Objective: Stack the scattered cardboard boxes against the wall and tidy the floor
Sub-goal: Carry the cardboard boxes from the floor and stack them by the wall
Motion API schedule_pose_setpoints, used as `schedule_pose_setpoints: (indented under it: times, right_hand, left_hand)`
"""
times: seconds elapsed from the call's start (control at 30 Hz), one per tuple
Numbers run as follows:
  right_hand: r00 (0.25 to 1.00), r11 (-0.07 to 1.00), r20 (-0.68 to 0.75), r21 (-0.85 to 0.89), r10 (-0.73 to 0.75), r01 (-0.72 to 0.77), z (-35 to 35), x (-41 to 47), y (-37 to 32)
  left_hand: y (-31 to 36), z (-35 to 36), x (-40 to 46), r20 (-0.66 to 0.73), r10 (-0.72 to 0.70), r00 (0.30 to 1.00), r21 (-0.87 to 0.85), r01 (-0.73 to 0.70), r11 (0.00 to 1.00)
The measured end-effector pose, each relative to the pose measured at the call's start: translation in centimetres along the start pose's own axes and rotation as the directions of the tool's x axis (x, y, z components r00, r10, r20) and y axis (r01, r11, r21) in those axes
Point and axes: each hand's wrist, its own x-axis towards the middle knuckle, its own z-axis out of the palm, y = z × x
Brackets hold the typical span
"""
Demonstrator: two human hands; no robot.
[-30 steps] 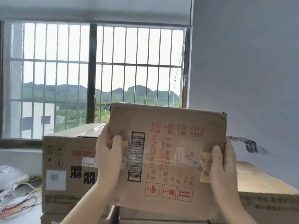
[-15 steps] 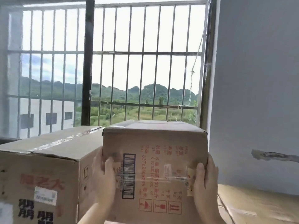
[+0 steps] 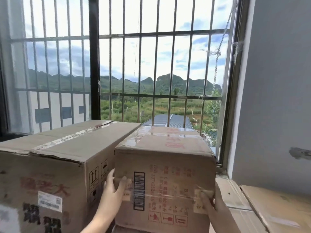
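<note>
The left hand (image 3: 111,190) and right hand (image 3: 213,204) clasp the near side edges of a small cardboard box (image 3: 165,169), thumbs curled onto its front face. The box stands upright just beside a larger box (image 3: 55,158), perhaps touching it. Flatter boxes (image 3: 276,211) lie to the right, below the barred window (image 3: 151,64).

Head camera faces forward, close behind the held box (image 3: 165,167), toward the window (image 3: 151,64)

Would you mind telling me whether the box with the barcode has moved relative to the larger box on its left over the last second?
Yes. The barcoded box has gone forward to sit beside the larger box, no longer overlapping its front.
</note>
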Motion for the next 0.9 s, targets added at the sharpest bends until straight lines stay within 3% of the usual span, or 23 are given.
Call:
schedule_pose_setpoints:
  times: [0.1,0.2,0.47,0.77,0.9]
  right_hand:
    - [0.99,0.993,0.093,0.03,0.109,-0.112,-0.2,0.4,-0.8]
    - [0.989,0.99,0.063,0.036,0.134,-0.136,0.7,0.4,-1.7]
    - [0.985,0.989,0.092,0.014,0.144,-0.146,4.5,2.8,-3.1]
    - [0.97,0.982,0.158,0.015,0.184,-0.189,3.9,2.4,-3.6]
    - [0.961,0.98,0.194,-0.067,0.197,-0.187,2.4,0.7,-4.7]
  left_hand:
    - [-1.4,-1.4,-0.4,0.095,-0.03,0.995,0.076,0.023,0.997]
    - [-1.6,-1.3,-1.1,0.174,-0.058,0.983,0.132,0.035,0.991]
    - [-0.7,-0.8,2.4,0.132,-0.077,0.988,-0.013,0.08,0.997]
    - [-1.7,-2.3,1.6,0.2,-0.079,0.977,0.053,0.07,0.996]
    - [-1.4,-3.6,0.3,0.208,0.017,0.978,0.052,-0.029,0.998]
